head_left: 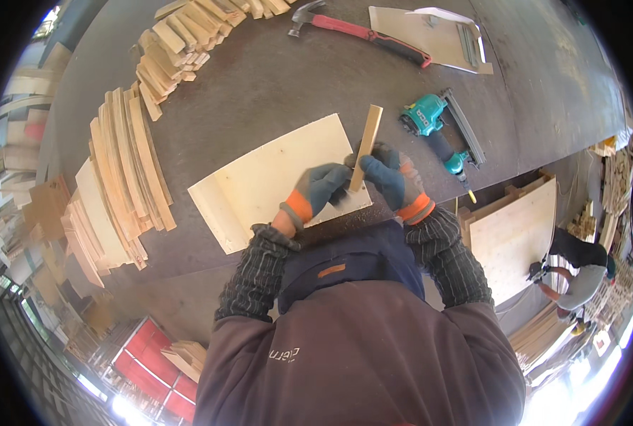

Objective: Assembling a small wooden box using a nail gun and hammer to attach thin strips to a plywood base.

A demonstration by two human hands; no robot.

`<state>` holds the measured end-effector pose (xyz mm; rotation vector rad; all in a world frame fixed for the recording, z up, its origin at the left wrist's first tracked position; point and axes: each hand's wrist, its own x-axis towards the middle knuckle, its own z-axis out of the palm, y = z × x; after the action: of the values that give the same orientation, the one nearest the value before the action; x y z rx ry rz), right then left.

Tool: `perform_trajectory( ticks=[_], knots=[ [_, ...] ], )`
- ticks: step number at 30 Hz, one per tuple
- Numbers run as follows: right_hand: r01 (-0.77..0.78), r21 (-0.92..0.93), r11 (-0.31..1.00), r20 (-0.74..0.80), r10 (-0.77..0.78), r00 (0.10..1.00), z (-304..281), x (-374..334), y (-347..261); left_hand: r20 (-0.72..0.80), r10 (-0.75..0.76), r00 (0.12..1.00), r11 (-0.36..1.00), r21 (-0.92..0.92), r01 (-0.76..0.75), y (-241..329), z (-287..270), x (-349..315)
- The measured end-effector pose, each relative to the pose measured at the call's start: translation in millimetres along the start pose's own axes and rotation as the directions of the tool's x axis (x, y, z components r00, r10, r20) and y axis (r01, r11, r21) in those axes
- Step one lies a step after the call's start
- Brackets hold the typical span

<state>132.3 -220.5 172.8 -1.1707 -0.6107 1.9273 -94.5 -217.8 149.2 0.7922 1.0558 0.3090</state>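
Note:
Both my hands wear grey-blue work gloves with orange cuffs. My right hand [391, 179] is closed around a short wooden strip [368, 145], which stands up tilted near the right end of a pale wooden board [277, 167]. My left hand [322, 188] is just left of the strip's lower end, its fingers closed together. Something dark and blurred shows below those fingertips; its kind cannot be made out. The board lies on the dark table, with a raised wooden edge at its left end.
Right of my hands lies a teal nail gun [441, 128]. A red-handled claw hammer [362, 35] rests at the far side beside an opened cardboard packet [433, 39]. Wooden strips [128, 156] and short blocks [178, 42] are stacked left. A person [575, 277] works at the right.

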Motion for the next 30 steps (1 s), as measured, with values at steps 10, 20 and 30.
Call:
perform_trajectory(
  ticks=[10,20,30],
  knots=[
    [-0.043,0.053,0.998,-0.131,0.050,0.990,-29,-14,9,-0.362,0.691,0.626,0.356,0.924,0.141,35,-15,84],
    [0.083,-0.251,0.964,-0.162,-0.127,0.979,-46,-18,16,-0.437,0.457,0.775,0.437,0.869,0.232,47,-24,112],
    [-0.065,-0.005,0.998,-0.081,0.064,0.995,-39,-41,-10,-0.208,0.426,0.881,0.752,0.622,-0.217,99,-17,15]
  ],
)
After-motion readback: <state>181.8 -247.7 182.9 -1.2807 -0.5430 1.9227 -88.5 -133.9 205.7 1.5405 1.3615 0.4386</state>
